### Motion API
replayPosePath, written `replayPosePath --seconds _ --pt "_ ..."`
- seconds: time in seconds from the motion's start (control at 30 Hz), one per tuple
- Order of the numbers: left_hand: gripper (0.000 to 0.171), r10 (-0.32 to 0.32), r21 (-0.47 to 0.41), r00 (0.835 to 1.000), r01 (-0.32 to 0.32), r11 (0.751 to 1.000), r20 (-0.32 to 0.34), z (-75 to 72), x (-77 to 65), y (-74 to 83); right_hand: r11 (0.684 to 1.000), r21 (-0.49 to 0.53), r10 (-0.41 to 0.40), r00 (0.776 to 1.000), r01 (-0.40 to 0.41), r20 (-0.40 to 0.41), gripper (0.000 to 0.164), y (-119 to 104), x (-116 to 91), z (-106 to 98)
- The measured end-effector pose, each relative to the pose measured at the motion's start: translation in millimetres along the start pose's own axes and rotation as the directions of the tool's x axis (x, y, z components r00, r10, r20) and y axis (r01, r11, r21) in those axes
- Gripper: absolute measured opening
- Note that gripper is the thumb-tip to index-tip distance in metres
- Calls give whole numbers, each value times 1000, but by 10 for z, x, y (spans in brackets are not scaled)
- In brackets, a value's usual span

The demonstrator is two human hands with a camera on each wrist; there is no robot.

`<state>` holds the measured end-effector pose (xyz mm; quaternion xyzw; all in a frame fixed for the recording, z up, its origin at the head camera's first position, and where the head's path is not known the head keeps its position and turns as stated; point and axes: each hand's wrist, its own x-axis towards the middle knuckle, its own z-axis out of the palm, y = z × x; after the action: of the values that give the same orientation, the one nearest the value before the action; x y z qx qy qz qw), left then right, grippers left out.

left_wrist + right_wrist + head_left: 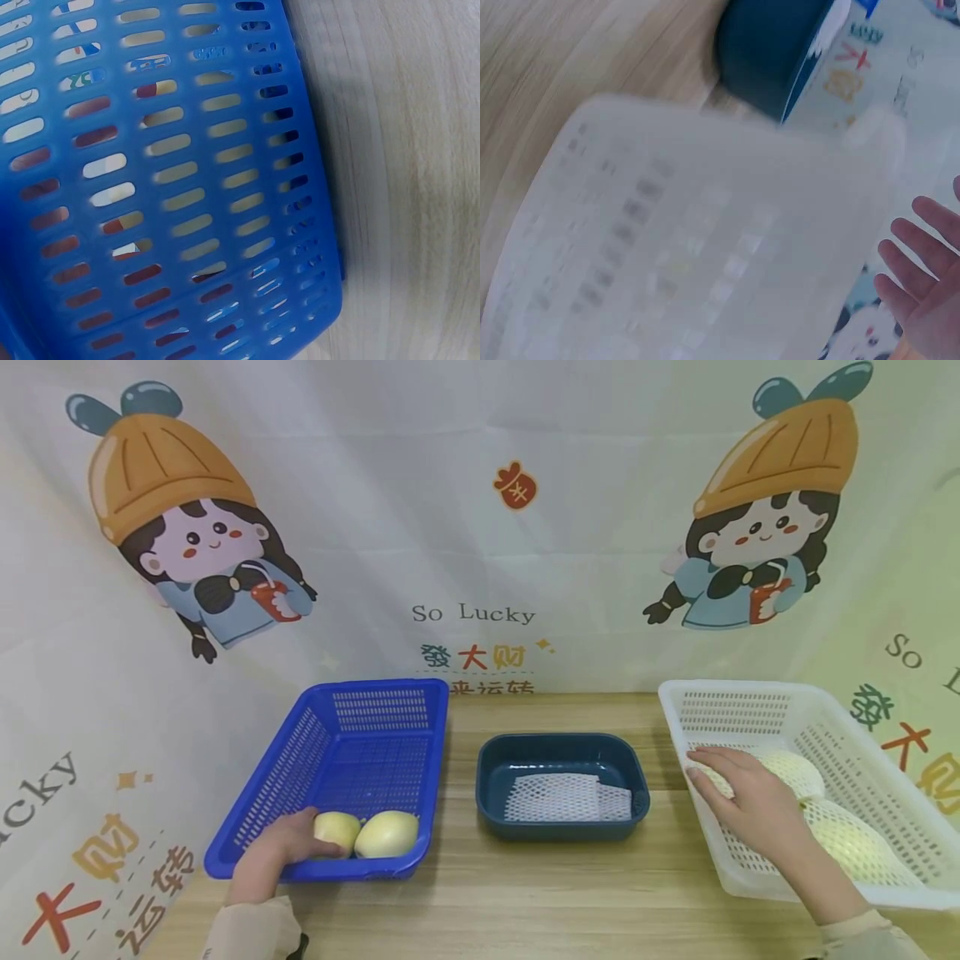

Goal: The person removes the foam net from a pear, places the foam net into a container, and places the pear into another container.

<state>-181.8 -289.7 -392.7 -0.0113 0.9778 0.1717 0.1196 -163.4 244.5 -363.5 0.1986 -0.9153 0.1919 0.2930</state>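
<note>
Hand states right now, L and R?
Left hand: grips the left yellow fruit in the blue basket.
Right hand: open, fingers extended, over the white basket.

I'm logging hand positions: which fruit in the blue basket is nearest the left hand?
The left pale fruit: the left hand has its thumb at it; the right pale fruit lies beyond, clear of the hand.

Head looks forward and down; close wrist views share its blue basket [367, 768] left, white basket [862, 760] right.
</note>
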Motion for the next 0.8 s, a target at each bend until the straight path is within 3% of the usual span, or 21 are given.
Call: replayPosePath --seconds 0.07,0.2,0.37,0.5,0.63,0.8 --pt "81 -2 3 1000 2 1000 0 -4 -7 -4 996 -21 82 996 -81 44 28 136 -39 -93" --pt "86 -12 5 1000 12 1000 1 -9 -24 -10 978 -68 204 966 -195 161 35 463 -137 -228" --pt "90 -8 10 1000 8 1000 -21 -14 -40 -13 933 -159 358 886 -324 295 51 825 -288 -296" --pt "79 21 21 994 -19 1000 -106 -25 -67 38 892 -240 447 820 -382 358 66 1043 -424 -307" --pt "66 47 32 967 -40 999 -249 -39 -143 196 872 -260 489 774 -416 402 78 1146 -523 -312" --pt "60 115 31 907 -112 993 -405 10 -251 457 856 -261 517 730 -446 447 86 1174 -597 -298"
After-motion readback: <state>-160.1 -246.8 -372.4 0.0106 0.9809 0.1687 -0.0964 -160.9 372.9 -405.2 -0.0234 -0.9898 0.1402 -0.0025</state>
